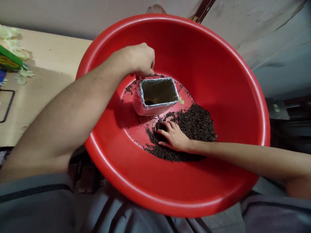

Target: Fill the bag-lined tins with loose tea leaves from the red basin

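Right hand (175, 136) on dark flakes (198, 123); lined container (153, 110) just beyond.

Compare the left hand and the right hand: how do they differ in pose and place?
The left hand is curled, knuckles up, by the plastic bag; whether it grips it is hidden. The right hand has its fingers spread and bent, down at the dark shreds.
The left hand is farther from the person's body; the right hand is nearer.
Both are bare and reach over the rim of the red basin.
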### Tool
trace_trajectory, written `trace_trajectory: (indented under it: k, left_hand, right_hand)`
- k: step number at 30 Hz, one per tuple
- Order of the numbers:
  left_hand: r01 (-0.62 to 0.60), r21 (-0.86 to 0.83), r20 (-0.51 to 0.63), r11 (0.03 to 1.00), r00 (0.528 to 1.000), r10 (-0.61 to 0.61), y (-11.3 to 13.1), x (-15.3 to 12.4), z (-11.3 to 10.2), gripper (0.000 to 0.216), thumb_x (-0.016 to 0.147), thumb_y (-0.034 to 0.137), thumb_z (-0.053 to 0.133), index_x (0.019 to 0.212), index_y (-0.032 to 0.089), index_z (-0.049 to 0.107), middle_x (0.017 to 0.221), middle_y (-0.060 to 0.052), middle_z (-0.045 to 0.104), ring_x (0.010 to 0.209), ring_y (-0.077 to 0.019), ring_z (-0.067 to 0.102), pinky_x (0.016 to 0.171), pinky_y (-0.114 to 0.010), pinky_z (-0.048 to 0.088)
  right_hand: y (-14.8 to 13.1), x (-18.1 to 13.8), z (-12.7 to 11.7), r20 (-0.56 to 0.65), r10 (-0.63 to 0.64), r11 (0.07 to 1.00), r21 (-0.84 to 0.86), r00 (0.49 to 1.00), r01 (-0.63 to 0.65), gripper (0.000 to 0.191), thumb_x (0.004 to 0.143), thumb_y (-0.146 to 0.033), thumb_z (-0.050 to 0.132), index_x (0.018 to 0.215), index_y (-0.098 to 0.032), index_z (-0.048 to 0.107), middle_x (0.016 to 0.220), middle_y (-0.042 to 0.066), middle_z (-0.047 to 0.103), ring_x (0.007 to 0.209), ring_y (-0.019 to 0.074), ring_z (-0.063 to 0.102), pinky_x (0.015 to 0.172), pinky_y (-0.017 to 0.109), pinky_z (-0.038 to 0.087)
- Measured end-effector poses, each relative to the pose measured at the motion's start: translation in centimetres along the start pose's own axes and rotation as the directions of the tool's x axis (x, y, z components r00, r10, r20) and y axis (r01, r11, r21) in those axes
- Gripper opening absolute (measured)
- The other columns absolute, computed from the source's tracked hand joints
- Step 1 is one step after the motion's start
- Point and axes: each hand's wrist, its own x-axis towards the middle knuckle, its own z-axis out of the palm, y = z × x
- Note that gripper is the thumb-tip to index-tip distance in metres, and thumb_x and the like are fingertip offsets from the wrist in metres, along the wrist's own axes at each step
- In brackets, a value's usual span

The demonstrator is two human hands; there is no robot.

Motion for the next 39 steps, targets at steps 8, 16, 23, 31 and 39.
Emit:
trace_trajectory:
  k: [8,16,23,31,39]
  left_hand:
    - [-0.034,0.035,0.062,0.999,0.998,0.032,-0.1,0.0,0.5,0.034,0.088,0.030,0.062,0.110,0.018,0.085,0.093,-0.011,0.081,0.086,-0.0253,0.060,0.079,-0.042,0.044]
    - [-0.036,-0.027,0.054,0.999,0.998,0.038,-0.9,0.3,0.5,0.032,0.088,0.029,0.063,0.106,0.012,0.083,0.076,-0.009,0.076,0.075,-0.0206,0.061,0.076,-0.034,0.049]
    - [-0.033,-0.057,0.056,0.998,0.998,0.036,-1.0,-0.3,0.0,0.035,0.086,0.019,0.061,0.110,0.009,0.083,0.094,-0.015,0.081,0.073,-0.0239,0.068,0.075,-0.038,0.054]
    - [0.077,-0.136,0.091,0.988,0.994,-0.065,-1.2,-1.1,-0.7,0.038,0.079,0.011,0.065,0.112,0.013,0.084,0.093,-0.014,0.080,0.097,-0.0293,0.070,0.090,-0.040,0.050]
    - [0.018,-0.176,0.069,0.984,0.998,-0.006,-1.1,-2.4,-0.6,0.022,0.085,0.010,0.063,0.094,0.009,0.083,0.089,-0.016,0.079,0.084,-0.0245,0.067,0.090,-0.042,0.054]
  right_hand:
    - [0.7,1.6,-0.2,0.094,-0.360,0.921,-0.122,0.928,0.370,0.035,0.109,-0.043,0.048,0.120,-0.019,0.072,0.114,0.015,0.067,0.100,0.0255,0.060,0.078,0.035,0.048]
    - [1.8,2.3,0.3,0.003,-0.472,0.876,-0.108,0.881,0.470,0.030,0.109,-0.035,0.050,0.113,-0.014,0.070,0.100,0.012,0.068,0.085,0.0202,0.063,0.069,0.031,0.048]
    - [0.3,2.3,-3.2,-0.292,-0.464,0.845,0.138,0.836,0.517,0.030,0.110,-0.039,0.048,0.109,-0.015,0.066,0.092,0.009,0.067,0.073,0.0163,0.063,0.065,0.028,0.051]
    - [-1.2,2.2,-11.3,-0.454,-0.353,0.770,0.356,0.818,0.530,0.010,0.103,-0.030,0.063,0.106,-0.021,0.061,0.090,0.005,0.069,0.078,0.0160,0.065,0.070,0.028,0.055]
    - [1.8,6.1,-18.9,-0.671,-0.284,0.886,0.089,0.685,0.454,0.010,0.099,-0.031,0.066,0.100,-0.023,0.062,0.088,0.003,0.072,0.073,0.0147,0.066,0.067,0.028,0.056]
